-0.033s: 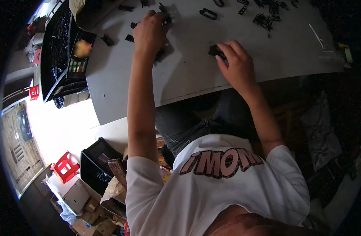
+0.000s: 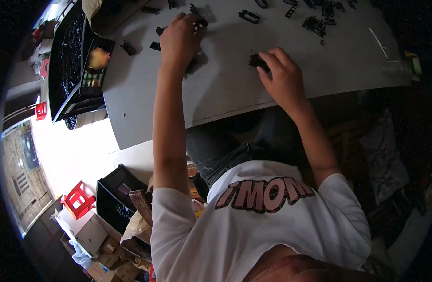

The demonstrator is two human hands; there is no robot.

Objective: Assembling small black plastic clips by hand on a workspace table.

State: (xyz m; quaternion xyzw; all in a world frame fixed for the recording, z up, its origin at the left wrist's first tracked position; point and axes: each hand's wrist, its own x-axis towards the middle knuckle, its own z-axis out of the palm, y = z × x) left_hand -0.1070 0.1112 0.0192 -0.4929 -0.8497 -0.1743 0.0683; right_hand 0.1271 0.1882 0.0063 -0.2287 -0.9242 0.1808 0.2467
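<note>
My left hand (image 2: pixel 180 37) is over the far left part of the grey table, its fingers closed on a small black plastic part (image 2: pixel 200 25) whose frame juts out at the right of the fingertips. Other small black pieces lie close around that hand, such as one (image 2: pixel 155 46) by its left side. Nearer the table's front edge, my right hand (image 2: pixel 285 73) has its thumb and fingers closed around another dark plastic part (image 2: pixel 257 61), mostly covered by the fingers.
Loose black parts (image 2: pixel 314 26) are heaped at the far right of the grey table (image 2: pixel 145 108). A black oblong frame (image 2: pixel 249 17) lies between. Left of the table stands a large black bin (image 2: pixel 71 56) full of small dark pieces. A red stool (image 2: pixel 78 199) and boxes are at lower left.
The black part at my left fingertips has tilted slightly and shows more of its frame. My right hand has barely shifted.
</note>
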